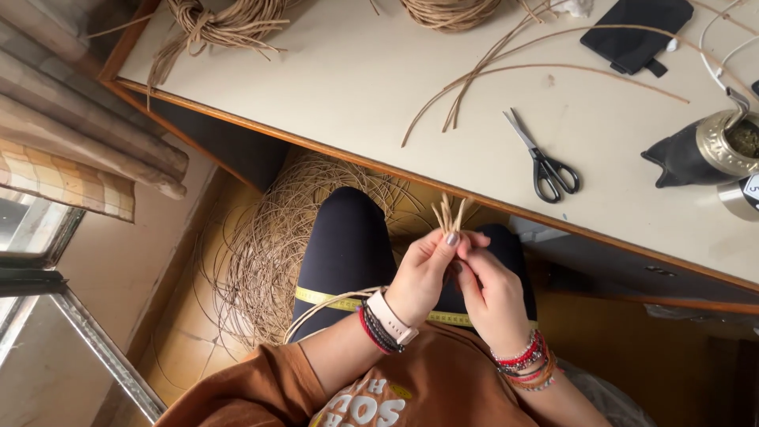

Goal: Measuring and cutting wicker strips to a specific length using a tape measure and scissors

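Orange sleeves and an orange shirt front fill the near edge of the view, worn by a seated person looking down at their own lap. Both hands meet just in front of the chest, over dark-trousered knees. Left hand [423,273], with a pale watch and dark and red bracelets at the wrist, and right hand [490,289], with a stack of red and beaded bracelets, are pressed close together, fingertips pinching a small bundle of reed strands [449,213] whose short ends fan upward just above the fingers. How many strands are gripped cannot be told. A longer reed loops out to the left past the left wrist. A yellow measuring tape [332,299] lies across the thighs. On the floor behind the knees sits a loose coil of reed [269,237]. Farther off, a cream table [356,71] holds scissors [545,162] to the right, more long reeds, two reed bundles at the far edge, a dark phone case, and a brass-rimmed cup at far right. Holding well here would seem to mean keeping the pinch tight and low on the strands so the ends stay even.
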